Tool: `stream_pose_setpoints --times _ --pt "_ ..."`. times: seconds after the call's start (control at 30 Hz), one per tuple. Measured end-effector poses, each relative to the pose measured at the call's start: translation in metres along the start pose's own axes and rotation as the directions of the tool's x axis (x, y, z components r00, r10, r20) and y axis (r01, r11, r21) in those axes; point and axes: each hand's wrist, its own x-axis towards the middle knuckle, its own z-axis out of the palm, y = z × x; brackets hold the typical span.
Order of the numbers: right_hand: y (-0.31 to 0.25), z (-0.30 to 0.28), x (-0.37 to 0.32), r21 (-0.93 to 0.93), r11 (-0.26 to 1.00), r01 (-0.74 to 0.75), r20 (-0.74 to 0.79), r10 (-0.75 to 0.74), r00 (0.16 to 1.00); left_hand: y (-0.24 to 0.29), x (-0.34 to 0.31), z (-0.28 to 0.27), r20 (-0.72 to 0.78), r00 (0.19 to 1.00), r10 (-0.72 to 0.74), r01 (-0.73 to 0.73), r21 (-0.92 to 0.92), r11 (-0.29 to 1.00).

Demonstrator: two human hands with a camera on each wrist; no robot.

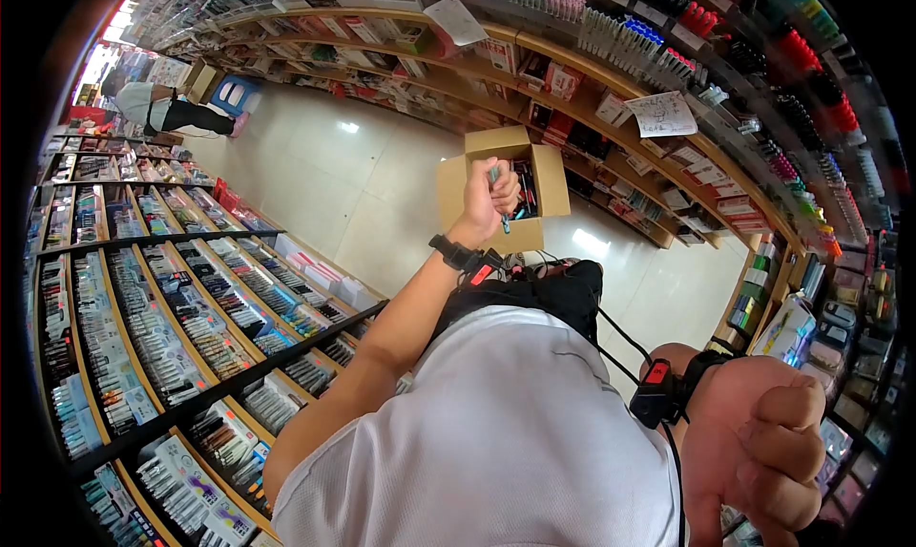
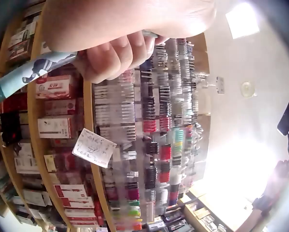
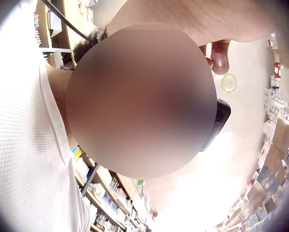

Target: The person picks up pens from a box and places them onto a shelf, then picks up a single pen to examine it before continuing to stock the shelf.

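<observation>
In the head view my left hand (image 1: 491,194) is over an open cardboard box (image 1: 551,170), its fingers curled round a teal, pen-like item (image 1: 506,225). Inside the box lie several dark, red and blue slim items (image 1: 526,189). The left wrist view shows the hand (image 2: 120,34) from close up, gripping the teal item (image 2: 38,72), which has a dark figure printed on it. My right hand (image 1: 763,442) is raised close to the head camera at lower right, fingers curled, with nothing visible in it. A round blur covers much of the right wrist view, beside the hand's fingertips (image 3: 220,58).
Sloped racks of pens (image 1: 157,308) stand on the left. Wooden shelves (image 1: 611,108) with boxes and pens curve along the far side and right. A person (image 1: 157,106) is by a blue stool (image 1: 235,96) on the tiled floor (image 1: 334,165). Black cables (image 1: 625,337) hang near my waist.
</observation>
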Motion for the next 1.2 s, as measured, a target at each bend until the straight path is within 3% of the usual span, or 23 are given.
stream_pose_setpoints --times 0.03,0.17,0.27,0.33,0.37,0.57,0.63,0.83,0.93,1.03,1.2 --pt "0.000 -0.002 0.000 0.012 1.000 -0.005 0.072 0.004 0.997 0.000 0.000 0.000 -0.014 1.000 -0.001 0.001 0.001 1.000" --pt "0.001 0.001 0.000 0.016 1.000 -0.021 0.058 0.020 0.998 0.001 0.002 0.014 -0.031 0.999 0.038 -0.038 0.010 0.999" --pt "0.004 0.004 0.000 0.035 0.999 0.003 0.042 -0.005 0.999 0.003 0.001 0.025 -0.129 0.990 0.058 -0.064 -0.039 0.997" --pt "0.004 0.003 0.002 0.003 1.000 -0.007 0.078 0.007 0.997 0.005 -0.001 0.022 -0.091 0.994 0.062 -0.048 0.152 0.987" --pt "0.003 0.003 0.002 0.002 1.000 -0.008 0.078 0.008 0.997 0.005 -0.003 0.022 -0.091 0.994 0.061 -0.047 0.151 0.987" --pt "0.003 0.010 0.001 -0.028 1.000 -0.008 0.062 0.010 0.998 0.006 -0.004 0.019 -0.060 0.998 0.014 -0.012 0.044 0.999" --pt "0.003 0.015 -0.003 -0.108 0.994 -0.009 -0.025 0.006 1.000 0.007 -0.002 0.017 0.014 1.000 0.022 -0.022 -0.004 1.000" --pt "0.010 0.023 -0.007 -0.079 0.996 0.048 -0.143 -0.059 0.988 0.005 -0.002 0.021 -0.005 1.000 0.015 -0.016 -0.045 0.999" --pt "0.009 0.019 -0.003 -0.071 0.997 0.007 -0.056 -0.011 0.998 0.006 -0.003 0.019 0.003 1.000 0.017 -0.017 -0.060 0.998" --pt "0.010 0.019 -0.004 -0.061 0.998 -0.002 -0.046 -0.001 0.999 0.007 -0.002 0.013 0.008 1.000 -0.002 0.001 0.011 1.000" --pt "0.008 0.013 -0.010 -0.064 0.998 -0.014 -0.057 0.011 0.998 0.008 -0.002 0.017 -0.026 0.999 0.019 -0.020 -0.026 0.999"
